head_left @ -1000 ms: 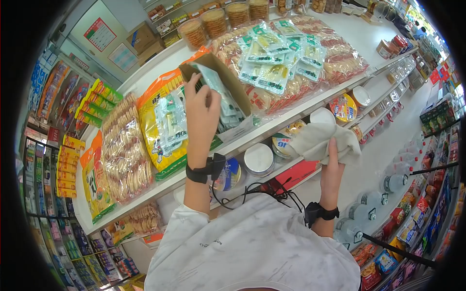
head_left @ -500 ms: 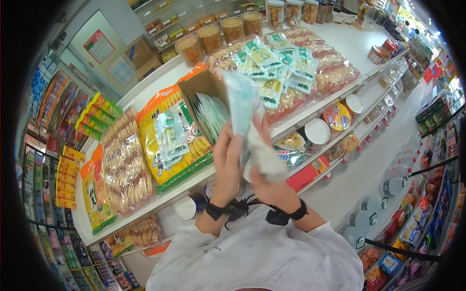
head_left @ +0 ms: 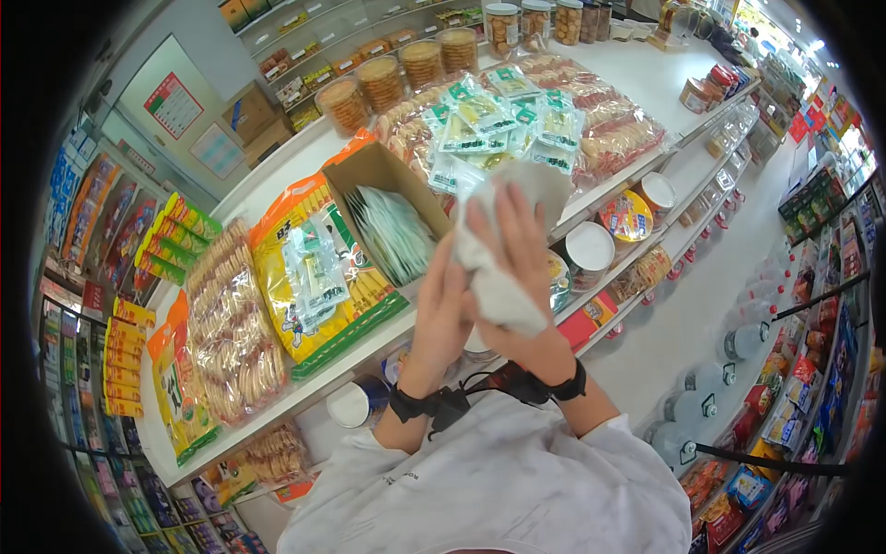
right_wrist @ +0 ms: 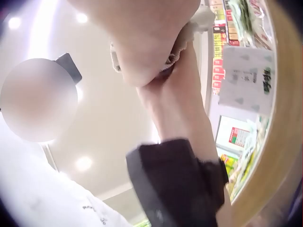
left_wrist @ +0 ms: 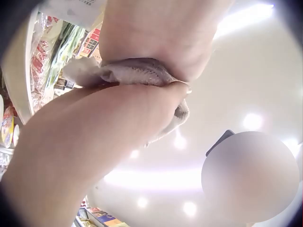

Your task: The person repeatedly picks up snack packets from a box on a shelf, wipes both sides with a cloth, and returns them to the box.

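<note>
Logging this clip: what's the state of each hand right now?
Left hand: cannot tell, fingertips hidden.
Right hand: open, fingers extended against the white cloth.

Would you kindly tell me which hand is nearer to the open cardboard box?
Left: the left hand is beside the cardboard box; the right hand is farther right, on the cloth.

Here's the off-white cloth (head_left: pixel 506 297), soft and rumpled, bunched up in folds, one flap slanting down to a corner, held just right of the open cardboard box (head_left: pixel 392 172).
</note>
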`<state>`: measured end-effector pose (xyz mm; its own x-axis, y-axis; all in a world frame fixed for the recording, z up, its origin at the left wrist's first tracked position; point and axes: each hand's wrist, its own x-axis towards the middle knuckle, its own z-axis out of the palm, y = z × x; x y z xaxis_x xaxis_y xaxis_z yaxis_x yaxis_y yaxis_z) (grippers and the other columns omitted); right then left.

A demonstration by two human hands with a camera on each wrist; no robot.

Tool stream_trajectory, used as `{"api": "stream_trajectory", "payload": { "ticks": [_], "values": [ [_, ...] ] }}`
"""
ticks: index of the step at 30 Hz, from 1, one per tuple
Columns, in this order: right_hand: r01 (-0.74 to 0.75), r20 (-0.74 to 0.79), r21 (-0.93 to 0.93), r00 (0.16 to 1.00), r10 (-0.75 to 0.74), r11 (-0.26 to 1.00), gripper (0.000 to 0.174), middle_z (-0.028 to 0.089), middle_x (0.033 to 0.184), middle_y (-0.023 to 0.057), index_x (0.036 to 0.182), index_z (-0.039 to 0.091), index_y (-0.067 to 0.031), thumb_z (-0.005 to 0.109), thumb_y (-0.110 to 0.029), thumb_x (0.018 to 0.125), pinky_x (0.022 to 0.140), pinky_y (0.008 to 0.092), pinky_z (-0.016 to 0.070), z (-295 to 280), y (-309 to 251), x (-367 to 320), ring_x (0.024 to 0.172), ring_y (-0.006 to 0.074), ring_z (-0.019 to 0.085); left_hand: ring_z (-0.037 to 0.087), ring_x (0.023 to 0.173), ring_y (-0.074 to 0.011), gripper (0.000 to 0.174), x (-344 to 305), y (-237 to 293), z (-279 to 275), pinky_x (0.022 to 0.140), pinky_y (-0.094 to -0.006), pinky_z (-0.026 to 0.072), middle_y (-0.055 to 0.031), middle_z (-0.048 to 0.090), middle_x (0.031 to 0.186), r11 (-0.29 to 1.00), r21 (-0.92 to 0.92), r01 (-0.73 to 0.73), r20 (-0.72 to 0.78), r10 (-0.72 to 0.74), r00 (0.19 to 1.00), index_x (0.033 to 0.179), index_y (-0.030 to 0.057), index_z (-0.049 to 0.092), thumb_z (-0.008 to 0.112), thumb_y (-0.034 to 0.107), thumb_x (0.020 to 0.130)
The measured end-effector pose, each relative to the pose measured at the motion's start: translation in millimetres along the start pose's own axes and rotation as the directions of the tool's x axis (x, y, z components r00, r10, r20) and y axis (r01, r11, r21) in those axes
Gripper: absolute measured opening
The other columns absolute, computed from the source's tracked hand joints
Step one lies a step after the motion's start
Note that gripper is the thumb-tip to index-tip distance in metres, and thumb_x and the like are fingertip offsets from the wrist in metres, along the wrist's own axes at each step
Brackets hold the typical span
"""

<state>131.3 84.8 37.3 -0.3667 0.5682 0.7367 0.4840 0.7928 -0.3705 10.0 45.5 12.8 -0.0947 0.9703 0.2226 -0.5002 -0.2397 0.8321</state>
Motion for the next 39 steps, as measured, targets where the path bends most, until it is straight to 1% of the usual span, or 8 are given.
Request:
{"api": "stream_trajectory", "payload": {
  "ticks": [3,9,16,18,19,22,26,39],
  "values": [
    [-0.309,0.000,0.705,0.900,0.435,0.638,0.051,0.041,0.150,0.0167,0.142,0.046,-0.0040,0.044,-0.036,0.102,0.114,0.0449,0.0290,5.9,18.9,-4.1,0.140,0.0323,0.038,0.046,0.128,-0.0180,0.054,0.6,4.7,-9.2,0.109,-0.0319,0.0332,-0.0107,0.052,0.138,0.839,0.542,-0.047,0.088,-0.001,0.996,0.147,0.0007,0.038,0.057,0.021,0.100],
    [-0.249,0.588,0.781,0.599,0.543,-0.572,0.039,0.061,0.118,0.0034,0.136,0.048,-0.0075,0.057,-0.020,0.100,0.089,0.0303,0.0499,-1.6,34.7,-39.2,0.107,0.0153,0.060,0.053,0.112,-0.0120,0.039,6.8,7.9,2.3,0.095,-0.0273,0.0424,-0.0067,0.059,0.123,0.993,0.118,0.027,-0.085,-0.017,0.996,0.133,0.0025,0.052,0.060,0.018,0.098],
    [-0.149,0.237,0.971,0.679,0.695,-0.185,0.033,0.058,0.126,0.0041,0.131,0.053,-0.0065,0.059,-0.012,0.098,0.086,0.0298,0.0504,-17.7,32.4,-43.4,0.110,0.0141,0.059,0.056,0.101,-0.0102,0.025,1.3,1.9,13.3,0.089,-0.0269,0.0445,-0.0050,0.063,0.108,0.898,0.420,0.129,-0.098,-0.096,0.990,0.117,0.0010,0.056,0.058,0.018,0.099],
    [-0.294,-0.219,0.532,0.858,0.465,0.794,0.032,0.060,0.122,0.0050,0.128,0.056,-0.0039,0.061,-0.010,0.097,0.086,0.0296,0.0500,-13.4,47.4,-59.2,0.108,0.0134,0.060,0.056,0.100,-0.0100,0.024,-0.2,0.5,12.3,0.089,-0.0269,0.0449,-0.0053,0.063,0.107,0.861,0.499,0.103,-0.088,-0.068,0.994,0.115,0.0004,0.056,0.058,0.018,0.099],
    [-0.309,-0.245,0.456,0.858,0.451,0.835,0.032,0.061,0.120,0.0054,0.127,0.057,-0.0026,0.062,-0.009,0.096,0.086,0.0294,0.0496,-13.0,47.5,-57.6,0.107,0.0132,0.060,0.056,0.100,-0.0097,0.023,1.0,-3.5,7.8,0.088,-0.0268,0.0452,-0.0053,0.063,0.106,0.845,0.528,0.080,-0.073,-0.049,0.996,0.114,0.0002,0.056,0.058,0.018,0.099],
    [-0.334,-0.019,0.899,0.617,0.787,0.284,0.032,0.064,0.114,0.0068,0.122,0.060,0.0017,0.065,-0.008,0.092,0.088,0.0289,0.0484,-17.3,37.3,-40.6,0.104,0.0126,0.061,0.056,0.100,-0.0093,0.022,0.3,-1.0,5.3,0.087,-0.0265,0.0458,-0.0052,0.063,0.106,0.826,0.561,0.058,-0.044,-0.040,0.998,0.113,0.0001,0.056,0.059,0.016,0.098],
    [-0.347,-0.284,0.583,0.761,0.584,0.735,0.039,0.065,0.111,0.0056,0.124,0.058,0.0032,0.069,-0.010,0.089,0.090,0.0282,0.0476,-32.5,36.2,-32.9,0.103,0.0119,0.060,0.058,0.099,-0.0089,0.021,-2.7,-5.4,2.0,0.086,-0.0260,0.0464,-0.0056,0.064,0.106,0.866,0.493,0.082,0.014,-0.102,0.995,0.115,0.0002,0.055,0.059,0.012,0.098],
    [-0.446,0.033,0.764,0.749,0.662,0.467,0.038,0.063,0.106,0.0036,0.122,0.055,0.0019,0.069,-0.012,0.090,0.085,0.0249,0.0463,-15.1,31.4,-32.9,0.097,0.0091,0.057,0.059,0.107,-0.0128,0.040,-2.7,-11.1,11.7,0.088,-0.0275,0.0489,-0.0118,0.062,0.119,0.923,0.380,0.066,0.028,-0.083,0.996,0.131,-0.0007,0.045,0.061,0.004,0.094]
  ]
}}
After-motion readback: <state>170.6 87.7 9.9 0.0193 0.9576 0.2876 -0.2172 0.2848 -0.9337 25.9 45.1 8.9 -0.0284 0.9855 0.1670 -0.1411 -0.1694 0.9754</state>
